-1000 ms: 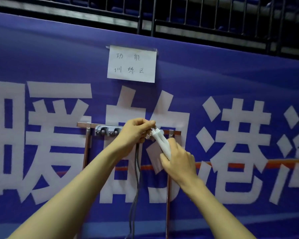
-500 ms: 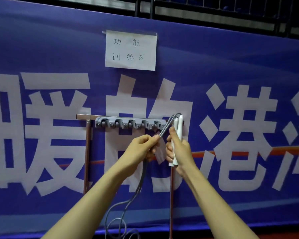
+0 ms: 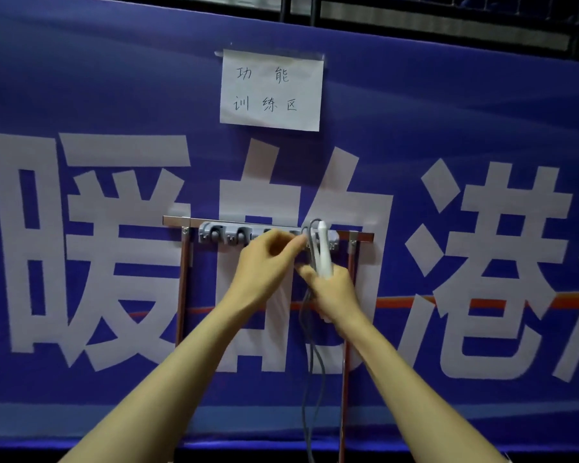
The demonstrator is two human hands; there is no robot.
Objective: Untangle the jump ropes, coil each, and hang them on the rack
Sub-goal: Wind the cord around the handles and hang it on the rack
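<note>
A grey hook rack [image 3: 221,232] is fixed to a brown metal frame [image 3: 183,279] in front of a blue banner. My right hand [image 3: 336,292] grips the white handles [image 3: 325,252] of a jump rope, holding them upright against the rack's right end. The grey rope [image 3: 311,359] loops over the top of the handles and hangs down between my forearms. My left hand [image 3: 264,265] is at the rack beside the handles, its fingertips pinching the rope near the hooks; the exact contact is blurred.
The blue banner [image 3: 81,95] with large white characters fills the view. A white paper sign [image 3: 270,90] is taped above the rack. Dark metal railing [image 3: 415,15] runs along the top. The frame's right leg [image 3: 345,379] stands just behind the hanging rope.
Both hands moved up to the rack's right end. The handles, earlier held below the rack, are now against it, and the rope hangs straighter.
</note>
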